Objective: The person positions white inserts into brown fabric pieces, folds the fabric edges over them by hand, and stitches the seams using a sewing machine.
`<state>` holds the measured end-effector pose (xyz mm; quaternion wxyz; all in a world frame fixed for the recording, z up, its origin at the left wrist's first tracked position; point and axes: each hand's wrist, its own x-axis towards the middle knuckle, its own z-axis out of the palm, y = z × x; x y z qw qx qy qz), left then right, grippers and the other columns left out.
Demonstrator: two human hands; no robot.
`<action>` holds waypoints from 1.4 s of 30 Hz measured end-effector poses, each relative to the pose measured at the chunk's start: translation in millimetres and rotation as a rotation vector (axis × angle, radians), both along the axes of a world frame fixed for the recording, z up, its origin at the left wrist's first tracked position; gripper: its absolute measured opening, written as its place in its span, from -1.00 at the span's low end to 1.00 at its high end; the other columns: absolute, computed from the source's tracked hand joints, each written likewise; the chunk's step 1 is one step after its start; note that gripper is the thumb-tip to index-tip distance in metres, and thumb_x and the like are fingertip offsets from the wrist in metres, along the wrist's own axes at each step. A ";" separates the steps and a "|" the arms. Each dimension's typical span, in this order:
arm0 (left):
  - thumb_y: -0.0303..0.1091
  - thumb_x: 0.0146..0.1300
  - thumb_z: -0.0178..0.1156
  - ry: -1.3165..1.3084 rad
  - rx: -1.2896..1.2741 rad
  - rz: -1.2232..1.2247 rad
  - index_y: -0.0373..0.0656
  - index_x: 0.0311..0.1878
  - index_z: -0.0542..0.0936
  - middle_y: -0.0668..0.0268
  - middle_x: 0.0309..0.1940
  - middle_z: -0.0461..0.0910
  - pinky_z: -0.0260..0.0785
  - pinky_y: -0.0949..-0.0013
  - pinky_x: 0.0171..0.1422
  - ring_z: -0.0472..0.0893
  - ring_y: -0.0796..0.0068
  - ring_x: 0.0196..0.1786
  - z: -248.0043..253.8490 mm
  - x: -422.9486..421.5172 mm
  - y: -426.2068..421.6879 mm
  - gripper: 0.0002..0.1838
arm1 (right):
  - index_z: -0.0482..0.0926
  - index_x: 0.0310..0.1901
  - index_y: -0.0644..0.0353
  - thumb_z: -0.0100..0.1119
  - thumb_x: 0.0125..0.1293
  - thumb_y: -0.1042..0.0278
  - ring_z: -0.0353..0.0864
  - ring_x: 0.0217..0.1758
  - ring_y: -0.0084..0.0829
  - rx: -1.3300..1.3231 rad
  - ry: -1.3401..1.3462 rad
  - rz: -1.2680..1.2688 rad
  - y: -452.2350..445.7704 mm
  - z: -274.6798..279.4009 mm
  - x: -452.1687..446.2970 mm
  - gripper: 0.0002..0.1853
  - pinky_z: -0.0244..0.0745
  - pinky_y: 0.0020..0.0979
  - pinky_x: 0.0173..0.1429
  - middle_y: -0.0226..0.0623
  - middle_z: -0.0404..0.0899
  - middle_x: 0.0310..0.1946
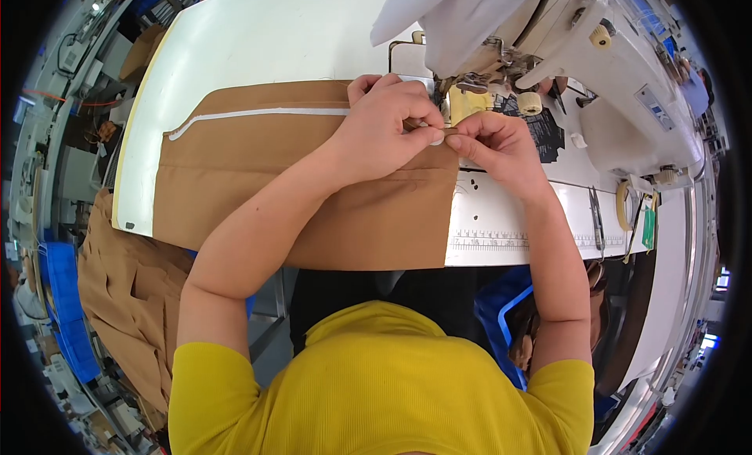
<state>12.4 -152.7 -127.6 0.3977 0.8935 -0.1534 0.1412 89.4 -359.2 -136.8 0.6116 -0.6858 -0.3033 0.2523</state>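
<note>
- Brown cloth (313, 212) (crossed lengthwise by a white strip (266, 112)) is pinched by the left hand (386, 130).
- Its edge is pinched just beside by the right hand (501, 147).

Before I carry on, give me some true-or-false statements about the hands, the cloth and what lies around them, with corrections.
1. The left hand and right hand are pinching brown fabric close together. True.
2. The white strip lies entirely off the brown fabric. False: it runs along the fabric.
3. The sewing machine stands beyond the hands, toward the right. True.
4. The tweezers-like tool lies left of the left hand. False: it lies right of the right hand.
</note>
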 end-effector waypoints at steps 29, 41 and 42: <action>-0.44 0.22 0.32 0.417 -0.554 -0.043 -0.26 -0.27 0.66 0.47 -0.29 0.50 0.23 0.54 -0.18 0.37 0.72 -0.32 3.1 9.3 10.2 -0.91 | 0.65 -0.21 0.09 0.37 -0.14 0.58 0.50 -0.44 -0.39 0.116 -1.339 -0.097 5.9 0.9 -1.3 -0.64 0.45 -0.43 -0.39 -0.42 0.47 -0.47; -0.40 0.08 0.27 -0.081 0.184 0.114 -0.03 -0.43 0.62 0.44 -0.32 0.52 -0.12 0.07 0.36 0.43 0.37 -0.04 -26.0 34.2 0.3 -0.98 | 0.67 -0.25 0.18 0.19 -0.06 0.39 0.52 -0.22 -0.46 -0.268 -1.562 -0.111 6.7 -9.1 -6.8 -0.73 0.39 -0.42 -0.20 -0.43 0.65 -0.20; -0.40 0.08 0.27 -0.086 0.184 0.112 -0.03 -0.43 0.62 0.44 -0.32 0.52 -0.12 0.07 0.36 0.43 0.37 -0.04 -26.7 36.0 0.0 -0.98 | 0.67 -0.25 0.18 0.19 -0.06 0.39 0.52 -0.22 -0.46 -0.269 -1.567 -0.114 7.0 -9.2 -6.7 -0.73 0.39 -0.42 -0.20 -0.43 0.65 -0.20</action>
